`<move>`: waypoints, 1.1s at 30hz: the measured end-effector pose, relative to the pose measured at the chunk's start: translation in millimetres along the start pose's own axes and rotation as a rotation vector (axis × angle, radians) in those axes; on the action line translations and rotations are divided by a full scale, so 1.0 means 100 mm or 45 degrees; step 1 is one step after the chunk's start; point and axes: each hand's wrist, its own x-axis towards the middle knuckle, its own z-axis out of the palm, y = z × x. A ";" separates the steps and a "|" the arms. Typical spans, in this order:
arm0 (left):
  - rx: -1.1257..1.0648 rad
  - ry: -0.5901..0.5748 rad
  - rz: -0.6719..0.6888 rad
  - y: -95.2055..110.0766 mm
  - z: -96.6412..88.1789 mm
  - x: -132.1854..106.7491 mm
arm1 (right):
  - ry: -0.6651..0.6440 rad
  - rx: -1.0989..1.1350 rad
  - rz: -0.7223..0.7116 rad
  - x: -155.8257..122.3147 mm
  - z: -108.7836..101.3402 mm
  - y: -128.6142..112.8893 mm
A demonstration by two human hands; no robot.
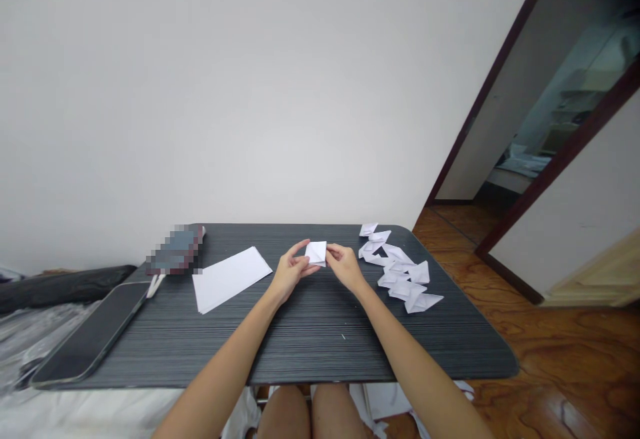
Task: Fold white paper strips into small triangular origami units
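A small folded white paper piece [317, 252] is held above the dark striped table [300, 339], between both hands. My left hand [289, 271] pinches its left side with thumb and fingers. My right hand [344, 265] grips its right edge, fingers curled. A stack of flat white paper sheets [229, 278] lies on the table to the left of my hands. Several finished folded paper shapes [400, 269] are scattered to the right of my right hand.
A black phone [93, 332] lies at the table's left front edge, with a blurred dark object [175, 251] and a white cable behind it. A white wall stands behind the table. Wooden floor and a doorway [550, 126] are to the right.
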 end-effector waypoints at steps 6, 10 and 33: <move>0.078 -0.063 -0.005 -0.02 0.00 -0.01 | 0.093 0.080 0.114 0.01 -0.02 -0.01; 0.107 -0.116 -0.004 -0.02 0.00 -0.03 | 0.092 0.181 0.165 0.01 -0.06 -0.05; 0.223 -0.239 -0.093 -0.02 -0.10 0.01 | -0.221 0.161 0.236 0.00 -0.22 -0.06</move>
